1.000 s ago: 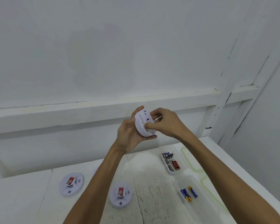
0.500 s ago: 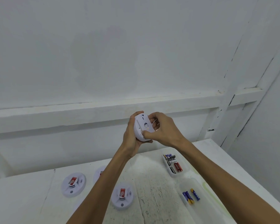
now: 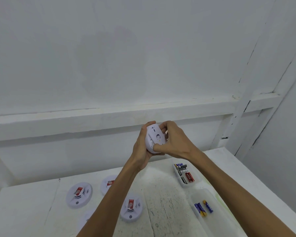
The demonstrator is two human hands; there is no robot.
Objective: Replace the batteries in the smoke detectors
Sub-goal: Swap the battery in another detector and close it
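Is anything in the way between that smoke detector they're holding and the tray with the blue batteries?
Nothing visible. Both hands hold the smoke detector above the table; only the right forearm crosses toward the tray of blue batteries.

Three smoke detectors are lying on the table [image 3: 161, 194]: one at far left [image 3: 79, 195], one just behind the left forearm [image 3: 108, 183], one nearer [image 3: 131, 208]. A fourth detector [image 3: 155, 139] is sitting raised above the table between both hands. To the right, a far tray [image 3: 186, 175] is holding batteries, and a nearer tray [image 3: 204, 208] is lying before it.
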